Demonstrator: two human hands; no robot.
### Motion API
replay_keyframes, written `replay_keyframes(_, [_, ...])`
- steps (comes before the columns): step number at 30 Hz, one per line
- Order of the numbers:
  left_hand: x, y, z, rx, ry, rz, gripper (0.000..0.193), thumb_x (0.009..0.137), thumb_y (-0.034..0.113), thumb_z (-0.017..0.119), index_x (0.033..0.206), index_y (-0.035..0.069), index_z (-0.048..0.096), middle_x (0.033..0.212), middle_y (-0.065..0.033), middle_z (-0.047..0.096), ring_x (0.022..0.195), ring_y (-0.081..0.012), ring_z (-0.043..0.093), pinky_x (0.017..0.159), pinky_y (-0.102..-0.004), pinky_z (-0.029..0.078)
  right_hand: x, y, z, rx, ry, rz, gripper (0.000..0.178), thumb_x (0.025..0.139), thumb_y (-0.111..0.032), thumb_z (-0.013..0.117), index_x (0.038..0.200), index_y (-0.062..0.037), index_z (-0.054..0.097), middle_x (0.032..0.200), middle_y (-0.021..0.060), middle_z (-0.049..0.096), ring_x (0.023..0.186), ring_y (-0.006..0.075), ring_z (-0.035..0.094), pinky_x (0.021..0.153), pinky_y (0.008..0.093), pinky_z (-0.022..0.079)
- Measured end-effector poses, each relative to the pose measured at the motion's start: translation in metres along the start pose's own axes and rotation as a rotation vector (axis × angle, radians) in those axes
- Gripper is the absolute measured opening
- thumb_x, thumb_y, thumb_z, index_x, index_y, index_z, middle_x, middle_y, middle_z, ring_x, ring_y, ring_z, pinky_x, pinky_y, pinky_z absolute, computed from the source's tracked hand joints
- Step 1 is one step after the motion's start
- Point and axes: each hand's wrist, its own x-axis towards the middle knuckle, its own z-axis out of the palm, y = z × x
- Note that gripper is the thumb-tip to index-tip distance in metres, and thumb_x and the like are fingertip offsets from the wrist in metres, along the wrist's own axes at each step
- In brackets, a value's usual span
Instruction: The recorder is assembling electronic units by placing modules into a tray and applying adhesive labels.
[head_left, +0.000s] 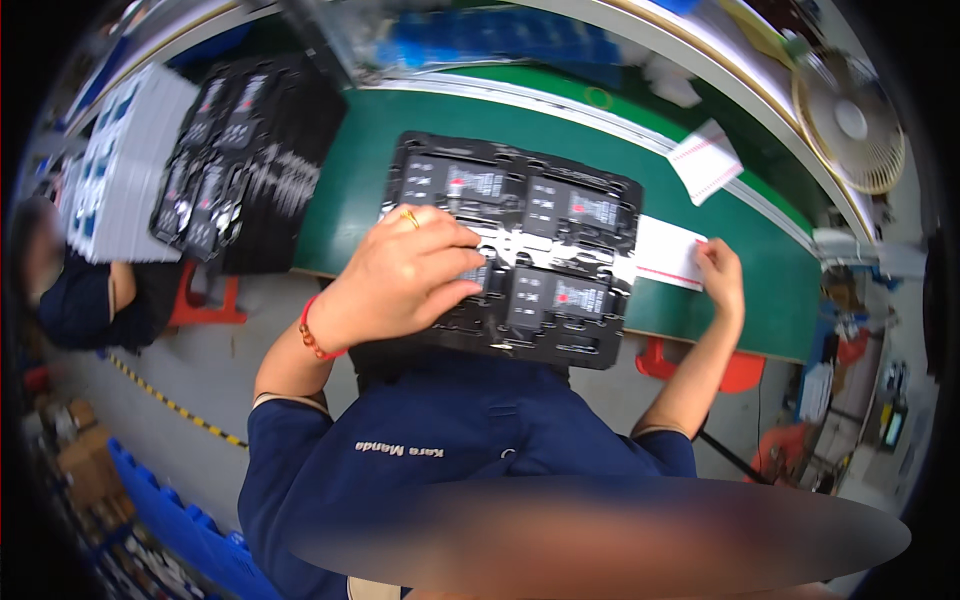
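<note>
A black plastic tray (410, 145) lies on the green table before me, with flat black packs that look like batteries in its compartments. An upper left pack (460, 183), an upper right pack (568, 208) and a lower right pack (558, 298) show; my left hand mostly covers the lower left one. My left hand (405, 275) is over the tray's left half, its fingers curled in a pinch, and what lies between the fingertips cannot be made out. Right of the tray, my right hand (722, 275) pinches the edge of a white sheet (668, 252) with a red-marked row.
Stacked black trays (285, 165) and a pile of white trays (145, 165) stand at the left. Another white sheet (705, 162) lies at the far right, near a fan (850, 120). Blue plastic wrapping (500, 40) is at the back. A person (90, 295) sits at the left.
</note>
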Motion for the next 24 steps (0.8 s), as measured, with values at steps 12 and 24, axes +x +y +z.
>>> replay_keyframes(12, [-0.051, -0.023, -0.021, 0.010, -0.189, -0.061, 0.049, 0.061, 0.011, 0.083, 0.108, 0.009, 0.069, 0.124, -0.0076, 0.061, 0.118, -0.0294, 0.055, 0.098, -0.0420, 0.043, -0.013, -0.221, 0.042, 0.483, -0.290, -0.328, 0.006, 0.089, 0.003, 0.063, 0.094, 0.0012, 0.061, 0.097, 0.0031, 0.062, 0.081, 0.0066, 0.054, 0.072, 0.0220, 0.045])
replay_keyframes(24, [-0.048, -0.037, 0.002, -0.008, 0.223, 0.054, 0.017, 0.072, 0.010, 0.080, 0.086, 0.005, 0.071, 0.094, -0.0047, 0.070, 0.092, -0.0226, 0.066, 0.079, -0.0356, 0.051, -0.022, -0.331, 0.129, 0.483, -0.820, -0.253, 0.005, 0.087, 0.003, 0.064, 0.092, 0.0013, 0.063, 0.081, 0.0008, 0.065, 0.075, 0.0043, 0.059, 0.067, 0.0212, 0.050])
